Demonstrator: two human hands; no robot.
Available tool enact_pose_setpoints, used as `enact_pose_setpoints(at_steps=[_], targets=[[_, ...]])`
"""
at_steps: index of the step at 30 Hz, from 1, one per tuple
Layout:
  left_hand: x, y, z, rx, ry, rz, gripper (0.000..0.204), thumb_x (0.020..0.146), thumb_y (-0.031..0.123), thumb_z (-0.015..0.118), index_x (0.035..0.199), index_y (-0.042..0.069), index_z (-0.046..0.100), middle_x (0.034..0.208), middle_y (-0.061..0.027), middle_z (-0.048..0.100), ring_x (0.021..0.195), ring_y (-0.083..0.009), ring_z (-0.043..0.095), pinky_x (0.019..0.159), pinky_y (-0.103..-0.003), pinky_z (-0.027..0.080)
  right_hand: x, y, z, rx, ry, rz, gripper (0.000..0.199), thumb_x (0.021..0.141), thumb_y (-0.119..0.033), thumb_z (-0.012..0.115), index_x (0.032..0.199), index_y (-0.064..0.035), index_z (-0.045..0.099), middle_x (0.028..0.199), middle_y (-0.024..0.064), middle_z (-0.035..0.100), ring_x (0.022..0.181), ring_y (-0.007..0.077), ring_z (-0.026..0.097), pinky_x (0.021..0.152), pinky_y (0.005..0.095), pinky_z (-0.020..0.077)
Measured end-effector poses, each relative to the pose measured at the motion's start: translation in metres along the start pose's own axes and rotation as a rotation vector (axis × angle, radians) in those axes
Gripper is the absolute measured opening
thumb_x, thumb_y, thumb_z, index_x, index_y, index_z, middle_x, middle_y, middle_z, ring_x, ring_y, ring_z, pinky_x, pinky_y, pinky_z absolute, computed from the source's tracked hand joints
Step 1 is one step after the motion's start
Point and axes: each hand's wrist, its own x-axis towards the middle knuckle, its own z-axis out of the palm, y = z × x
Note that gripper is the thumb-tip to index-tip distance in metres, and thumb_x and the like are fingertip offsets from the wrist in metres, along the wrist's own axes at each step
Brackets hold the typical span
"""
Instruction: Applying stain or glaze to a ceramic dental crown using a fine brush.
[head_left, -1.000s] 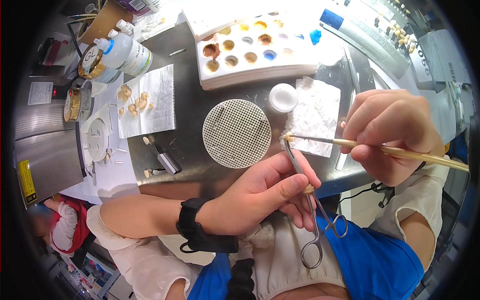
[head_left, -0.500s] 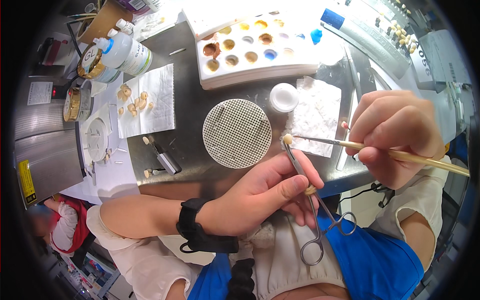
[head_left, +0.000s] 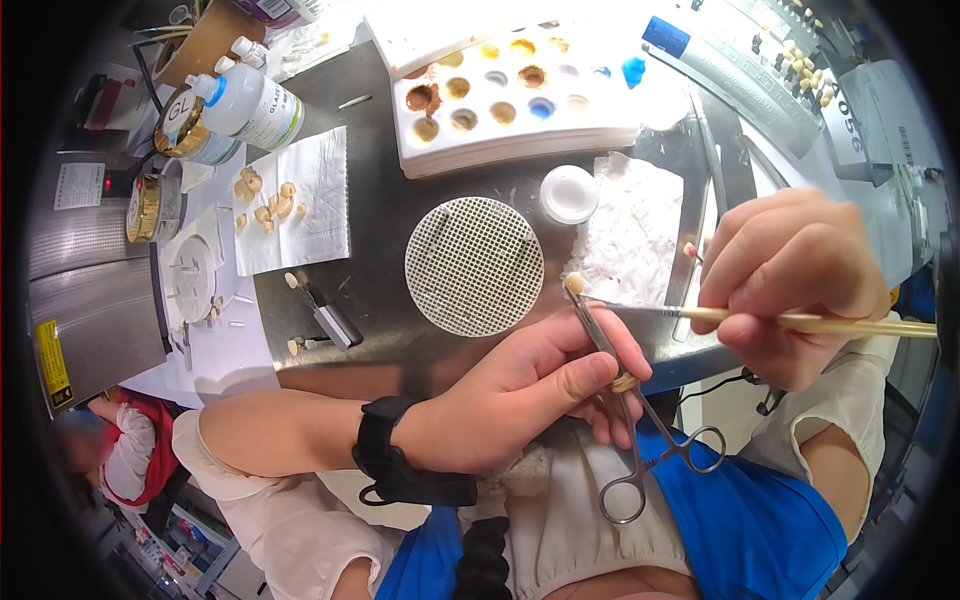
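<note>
My left hand [head_left: 525,390] is closed around metal locking forceps [head_left: 638,460], whose finger loops hang below it. A small cream tooth crown [head_left: 574,283] sits at the forceps' tip. My right hand [head_left: 795,280] pinches a thin paintbrush [head_left: 870,326] with a pale wooden handle. The brush lies nearly level, its fine tip pointing left just below and right of the crown; whether they touch I cannot tell. A round honeycomb firing tray [head_left: 474,266] lies left of the crown, and a crumpled white tissue [head_left: 630,230] lies behind the brush.
A white palette [head_left: 515,150] with coloured wells stands at the back, near a small white jar [head_left: 569,195]. Several crowns rest on a paper napkin [head_left: 320,200] at left, beside bottles [head_left: 262,112]. A black holder [head_left: 336,326] lies nearer. Another person [head_left: 135,455] is at far left.
The brush has dropped slightly, its tip now lower beside the crown. My right hand has moved down a little. The forceps have turned slightly, their loops shifting.
</note>
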Motion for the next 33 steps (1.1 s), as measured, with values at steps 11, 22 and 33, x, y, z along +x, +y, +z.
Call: enact_pose_setpoints(at_steps=[11,22,33], targets=[[-0.0003,-0.0002,-0.0006,0.016,-0.012,0.01,0.026,0.098,0.025,0.042,0.107,0.001,0.047,0.091,-0.0106,0.058,0.086,-0.0162,0.06,0.075,-0.028,0.05,0.0003,0.0025,-0.0003,-0.018,0.016,0.009,0.025,0.083,-0.021,0.068,0.077,-0.007,0.048,0.06,0.0097,0.061,0.047,0.0196,0.057,0.045,0.03,0.048],[0.0002,-0.0006,-0.0003,0.022,-0.018,0.014,0.025,0.098,0.025,0.043,0.106,0.001,0.047,0.092,-0.0101,0.057,0.086,-0.0158,0.06,0.074,-0.028,0.05,-0.0001,0.003,0.0033,-0.039,0.074,0.013,0.025,0.083,-0.021,0.068,0.076,-0.0071,0.048,0.059,0.0079,0.06,0.047,0.0181,0.057,0.044,0.0285,0.0469],[-0.0001,0.0007,0.0001,0.024,-0.013,0.004,0.025,0.098,0.025,0.043,0.106,0.001,0.047,0.093,-0.0104,0.057,0.085,-0.0164,0.06,0.074,-0.028,0.05,0.0007,0.0032,0.0055,-0.087,0.115,0.002,0.025,0.084,-0.02,0.067,0.076,-0.0068,0.048,0.059,0.0073,0.06,0.047,0.0175,0.056,0.043,0.0271,0.0459]])
